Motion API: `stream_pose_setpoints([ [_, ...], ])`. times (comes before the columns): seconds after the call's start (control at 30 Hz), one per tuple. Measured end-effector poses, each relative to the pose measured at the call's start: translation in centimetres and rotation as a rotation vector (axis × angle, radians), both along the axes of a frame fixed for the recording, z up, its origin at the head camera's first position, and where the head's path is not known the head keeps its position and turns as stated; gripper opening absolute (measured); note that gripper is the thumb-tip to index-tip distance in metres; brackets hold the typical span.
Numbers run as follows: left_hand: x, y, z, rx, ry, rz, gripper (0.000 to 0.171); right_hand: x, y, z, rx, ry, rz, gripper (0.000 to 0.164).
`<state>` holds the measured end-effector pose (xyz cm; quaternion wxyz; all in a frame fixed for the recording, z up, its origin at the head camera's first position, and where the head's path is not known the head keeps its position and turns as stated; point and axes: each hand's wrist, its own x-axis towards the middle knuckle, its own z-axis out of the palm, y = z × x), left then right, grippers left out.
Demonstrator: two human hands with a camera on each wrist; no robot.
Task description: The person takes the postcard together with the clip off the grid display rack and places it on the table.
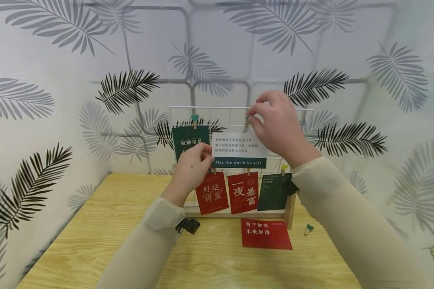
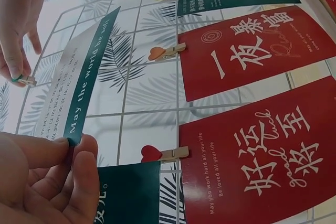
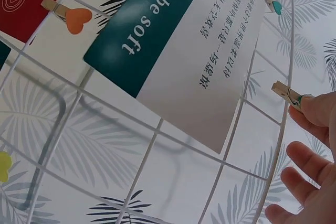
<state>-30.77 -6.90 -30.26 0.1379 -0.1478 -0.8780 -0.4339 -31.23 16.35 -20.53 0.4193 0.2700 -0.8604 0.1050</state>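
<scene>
My left hand pinches the lower left corner of a white and teal card between thumb and fingers. The card stands in front of a white wire grid rack. Above it my right hand pinches a small wooden clothespin with a green top, near the rack's upper wire. In the right wrist view the clothespin is apart from the card. A dark green card hangs at the left under a teal heart clothespin, partly behind my left hand.
Along the rack's lower part hang two red cards and a green card. Another red card lies on the wooden table. A green-topped clothespin lies at its right.
</scene>
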Motion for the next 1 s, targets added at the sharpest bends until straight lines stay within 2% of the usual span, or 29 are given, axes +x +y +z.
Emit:
stream_pose_setpoints([
  [0.2,0.5,0.1,-0.4,0.043,-0.049,-0.035,0.019,0.7,0.9,-0.6,-0.022,-0.023,-0.013,0.011],
  [0.43,1.2,0.1,-1.5,0.081,-0.074,-0.066,0.017,1.3,2.4,-1.7,-0.048,-0.019,0.004,0.011],
  [0.73,2.2,0.3,-3.2,0.093,-0.09,-0.073,0.012,3.2,3.8,-3.0,-0.068,0.012,0.021,0.011],
  [0.87,2.5,0.5,-3.7,0.11,-0.118,-0.073,0.013,3.6,4.2,-3.6,-0.069,0.018,0.056,0.009],
  [1.0,2.9,0.6,-4.4,0.091,-0.135,-0.067,0.015,3.9,4.6,-4.5,-0.084,0.003,0.071,0.009],
])
